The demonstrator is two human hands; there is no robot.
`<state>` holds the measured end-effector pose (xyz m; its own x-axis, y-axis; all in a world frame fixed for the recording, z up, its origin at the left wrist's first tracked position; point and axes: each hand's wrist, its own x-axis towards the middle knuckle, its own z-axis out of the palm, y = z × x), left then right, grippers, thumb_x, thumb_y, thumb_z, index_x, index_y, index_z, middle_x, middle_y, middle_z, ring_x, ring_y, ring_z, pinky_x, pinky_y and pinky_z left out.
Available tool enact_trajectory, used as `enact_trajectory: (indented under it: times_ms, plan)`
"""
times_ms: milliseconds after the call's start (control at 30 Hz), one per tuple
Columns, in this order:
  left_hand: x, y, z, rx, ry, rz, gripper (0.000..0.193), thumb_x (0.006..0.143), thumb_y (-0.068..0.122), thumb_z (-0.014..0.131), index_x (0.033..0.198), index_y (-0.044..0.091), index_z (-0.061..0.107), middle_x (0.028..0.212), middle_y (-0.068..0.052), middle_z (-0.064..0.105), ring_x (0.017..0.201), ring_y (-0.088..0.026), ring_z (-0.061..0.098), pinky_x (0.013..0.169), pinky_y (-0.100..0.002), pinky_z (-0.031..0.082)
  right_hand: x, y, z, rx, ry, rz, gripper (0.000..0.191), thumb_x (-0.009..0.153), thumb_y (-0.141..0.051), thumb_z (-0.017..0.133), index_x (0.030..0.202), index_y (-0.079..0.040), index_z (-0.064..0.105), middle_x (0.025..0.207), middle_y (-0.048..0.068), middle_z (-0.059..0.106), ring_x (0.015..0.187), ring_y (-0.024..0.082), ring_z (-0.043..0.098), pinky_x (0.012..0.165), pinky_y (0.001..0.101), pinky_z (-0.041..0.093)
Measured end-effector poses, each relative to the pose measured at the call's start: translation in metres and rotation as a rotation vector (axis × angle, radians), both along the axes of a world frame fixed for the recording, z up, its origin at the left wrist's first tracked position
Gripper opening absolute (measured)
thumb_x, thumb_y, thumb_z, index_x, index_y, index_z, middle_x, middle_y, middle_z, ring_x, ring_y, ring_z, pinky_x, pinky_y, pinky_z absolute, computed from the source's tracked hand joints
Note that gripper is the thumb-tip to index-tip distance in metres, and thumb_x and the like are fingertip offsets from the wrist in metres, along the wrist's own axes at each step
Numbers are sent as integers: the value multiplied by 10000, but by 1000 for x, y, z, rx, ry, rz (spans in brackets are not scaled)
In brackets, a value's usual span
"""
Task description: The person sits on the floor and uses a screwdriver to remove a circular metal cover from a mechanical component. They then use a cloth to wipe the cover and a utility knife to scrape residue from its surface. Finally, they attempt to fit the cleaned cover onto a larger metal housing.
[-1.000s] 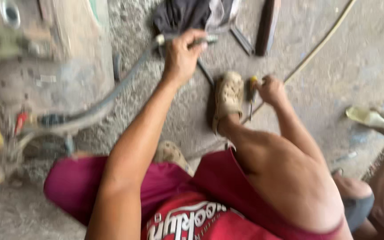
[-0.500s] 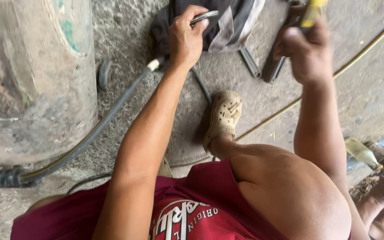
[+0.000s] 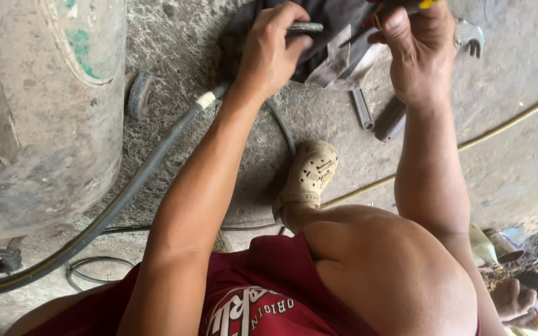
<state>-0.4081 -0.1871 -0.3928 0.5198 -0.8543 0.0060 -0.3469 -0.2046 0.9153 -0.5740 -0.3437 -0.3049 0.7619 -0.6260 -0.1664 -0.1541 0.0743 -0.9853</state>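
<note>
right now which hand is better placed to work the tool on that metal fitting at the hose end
Probably the right hand: it holds a yellow-handled tool just beside the metal fitting. The left hand is closed on that fitting at the hose end, steadying it.

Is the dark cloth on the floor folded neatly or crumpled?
Crumpled. The cloth lies bunched in uneven folds on the concrete floor, under the left hand and right hand.

Rough concrete floor (image 3: pixel 518 68) bearing a dark cloth (image 3: pixel 337 37), grey hose (image 3: pixel 126 193) and metal tools (image 3: pixel 378 115).
</note>
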Motion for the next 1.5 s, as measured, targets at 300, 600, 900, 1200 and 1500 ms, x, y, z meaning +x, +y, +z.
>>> enact_trajectory:
  times_ms: [300,600,900,1200,1500]
  plan:
    - [1,-2,4,6,113,-100,230,874,29,842,1001,64,654,965,-37,717,994,-226,693,863,-374,566,7,4,14,173,-251,84,261,1114,-167,723,1294,-38,584,1244,84,682,1153,203,685,1075,381,601]
    - [-3,-4,6,-36,96,-116,251,909,-32,814,1057,63,635,1074,-67,665,1065,-226,675,905,-372,555,2,9,9,122,-239,25,287,1109,-119,781,1312,-17,605,1202,108,695,1127,211,710,1054,370,620]
    - [-5,-3,-1,-66,124,-127,240,937,-32,813,1083,74,654,1096,-45,687,1088,-206,695,948,-348,590,8,9,-5,19,-230,8,232,1114,-144,784,1248,-13,648,1126,94,735,1037,189,737,920,291,627]
    - [-4,-4,-2,-57,107,-120,246,913,-21,825,1080,63,665,1077,-54,706,1088,-218,695,969,-359,575,6,11,-3,54,-227,26,214,1130,-133,776,1264,-17,655,1137,101,733,1064,183,728,936,277,610]
    - [0,-4,-1,-93,116,-147,248,912,-34,827,1077,54,664,1064,-49,723,1067,-217,714,956,-356,580,5,12,-1,60,-214,29,226,1132,-134,768,1274,-13,641,1160,115,729,1090,207,725,974,313,605]
